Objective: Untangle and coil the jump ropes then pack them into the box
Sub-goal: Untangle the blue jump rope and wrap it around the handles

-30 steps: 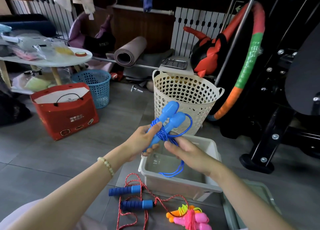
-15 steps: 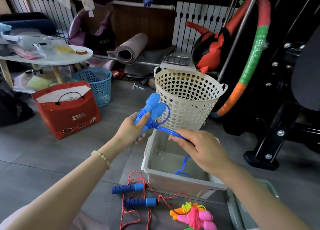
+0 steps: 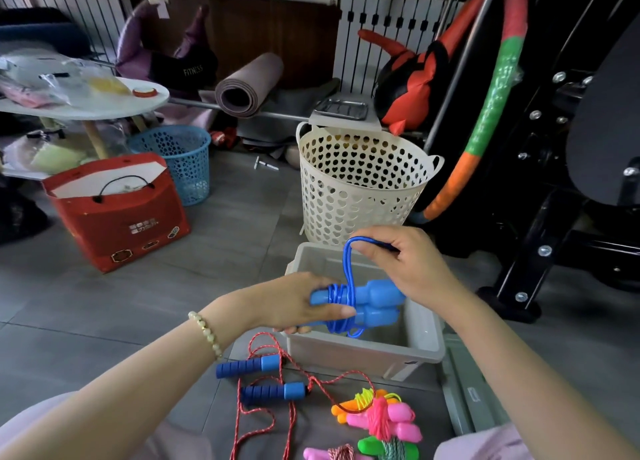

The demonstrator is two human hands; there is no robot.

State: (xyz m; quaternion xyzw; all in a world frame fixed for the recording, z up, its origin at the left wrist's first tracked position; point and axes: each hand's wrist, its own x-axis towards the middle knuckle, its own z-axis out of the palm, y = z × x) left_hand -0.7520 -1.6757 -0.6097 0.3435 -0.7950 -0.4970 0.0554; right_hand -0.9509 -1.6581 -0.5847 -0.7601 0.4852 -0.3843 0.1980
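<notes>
**Spotter:** What have your fingers got?

**Operator:** My right fingertips (image 3: 372, 248) pinch a free loop of blue cord, lifted above the handles. My left thumb (image 3: 341, 310) lies across the wound turns. The other left fingers curl underneath and pin both handles together.

**Spotter:** And further out?

**Operator:** My right hand (image 3: 408, 262) is above and my left hand (image 3: 294, 300) is to the left. The blue jump rope (image 3: 374, 303) is between them, held over the open box (image 3: 360, 350) and not yet in it.

**Spotter:** How would you finish the wrap?

**Operator:** I'd hold the loop taut, pass it over the fat ends and seat it against the turns. My thumb would clamp down so nothing slackens.

**Spotter:** Orientation?

**Operator:** The long axis runs nearly level, left to right, and the bulbous ends point right, toward my right wrist. I judge it should go into the box lengthwise.
</notes>
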